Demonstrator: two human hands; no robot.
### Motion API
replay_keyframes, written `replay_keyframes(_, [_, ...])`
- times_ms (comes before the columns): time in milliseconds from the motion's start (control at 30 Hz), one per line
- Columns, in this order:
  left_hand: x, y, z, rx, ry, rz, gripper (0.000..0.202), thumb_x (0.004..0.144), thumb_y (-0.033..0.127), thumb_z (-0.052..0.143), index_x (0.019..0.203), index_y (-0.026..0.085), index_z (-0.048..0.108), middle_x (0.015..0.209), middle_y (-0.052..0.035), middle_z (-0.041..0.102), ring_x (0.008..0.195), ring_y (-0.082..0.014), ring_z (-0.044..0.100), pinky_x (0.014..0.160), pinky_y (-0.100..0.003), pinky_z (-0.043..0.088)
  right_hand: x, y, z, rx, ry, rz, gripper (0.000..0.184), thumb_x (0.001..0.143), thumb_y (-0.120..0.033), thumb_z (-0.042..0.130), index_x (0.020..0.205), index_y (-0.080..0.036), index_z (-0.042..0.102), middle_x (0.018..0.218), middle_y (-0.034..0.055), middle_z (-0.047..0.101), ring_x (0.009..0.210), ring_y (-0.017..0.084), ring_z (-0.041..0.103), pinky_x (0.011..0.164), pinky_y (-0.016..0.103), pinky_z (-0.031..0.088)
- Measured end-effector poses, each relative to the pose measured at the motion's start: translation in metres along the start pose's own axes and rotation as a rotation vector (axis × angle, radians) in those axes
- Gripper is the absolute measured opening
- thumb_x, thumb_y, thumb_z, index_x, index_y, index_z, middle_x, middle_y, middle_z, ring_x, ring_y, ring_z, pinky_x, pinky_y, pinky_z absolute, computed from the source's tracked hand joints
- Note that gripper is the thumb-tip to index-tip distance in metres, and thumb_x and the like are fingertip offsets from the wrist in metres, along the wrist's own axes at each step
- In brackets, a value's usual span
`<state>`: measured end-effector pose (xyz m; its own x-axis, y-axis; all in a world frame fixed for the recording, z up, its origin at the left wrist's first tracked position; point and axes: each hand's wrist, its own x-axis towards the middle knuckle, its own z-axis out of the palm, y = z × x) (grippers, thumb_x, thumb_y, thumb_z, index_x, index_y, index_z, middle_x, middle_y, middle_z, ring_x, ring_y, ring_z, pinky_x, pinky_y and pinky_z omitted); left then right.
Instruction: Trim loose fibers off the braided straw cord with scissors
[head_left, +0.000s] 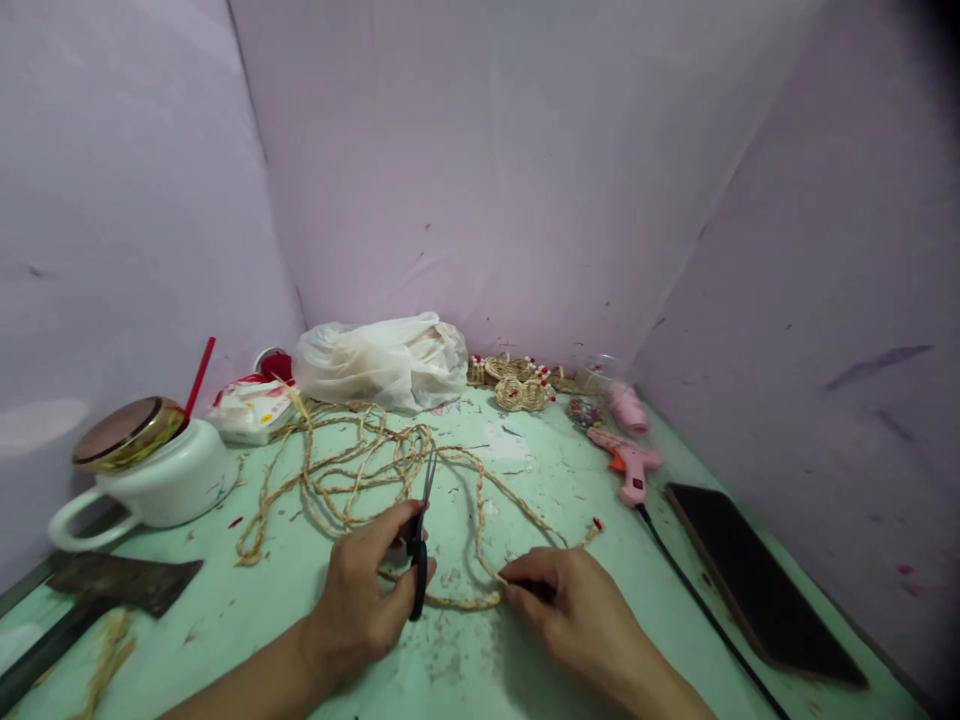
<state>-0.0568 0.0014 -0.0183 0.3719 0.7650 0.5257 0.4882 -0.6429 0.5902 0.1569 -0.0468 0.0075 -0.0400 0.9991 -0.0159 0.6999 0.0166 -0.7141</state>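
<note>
- Left hand [367, 590], lower centre of frame: fingers curled round the handles of black scissors [418, 555], blades pointing up-frame and nearly closed, tips over the rope tangle.
- Right hand [577, 610], lower right of centre: thumb and fingers pinched on the braided rope [457, 600], pressing it to the table [525, 660].
- Rope runs from the right-hand pinch leftward under the scissors, then loops up into a loose tangle [360, 470] at centre frame; a free end with a red tip [596, 524] lies just right of the right hand.
- Progress, judged: cut not made yet — rope between the two hands looks whole, blades not around it. Held and lined up only.
- Done so far, judged: several small rope coils with red beads [517, 385] stacked at upper centre near the back wall, looking finished.
- Left, judged: most of the rope uncut and uncoiled in the tangle.
- Pink glue gun [628, 465] lying right of centre, black cord [697, 600] trailing to lower right; not in hand.
- Dark phone [757, 585] flat at right edge of table.
- White mug with gold lid [146, 465] and red straw at left; white plastic bag [382, 360] behind the tangle; dark cleaver [112, 585] at lower left.
- Pink thread spool [626, 405] and bead dish [583, 410] near the glue gun.
</note>
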Motion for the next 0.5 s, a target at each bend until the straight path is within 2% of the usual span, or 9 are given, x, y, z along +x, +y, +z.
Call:
replay_keyframes(300, [0.000,-0.001,0.000,-0.045,-0.005,-0.017,0.035,0.074,0.022,0.053,0.109,0.018,0.044,0.083,-0.0020,0.061,0.071,-0.0120,0.057,0.067,-0.023,0.047,-0.001,-0.007,-0.011,-0.276,-0.129,0.033,0.025,0.063,-0.014,0.046,0.066,-0.025,0.068,0.065,0.0004,0.069,0.062,0.017,0.059,0.053,0.024,0.031])
replay_keyframes(500, [0.001,-0.002,0.001,-0.051,-0.036,-0.046,0.034,0.076,0.024,0.052,0.108,0.019,0.044,0.082,-0.0016,0.060,0.071,-0.0118,0.056,0.066,-0.023,0.047,-0.003,-0.007,-0.016,-0.364,-0.147,0.018,0.023,0.064,-0.012,0.045,0.059,-0.023,0.064,0.066,0.0008,0.066,0.062,0.015,0.057,0.053,0.024,0.029])
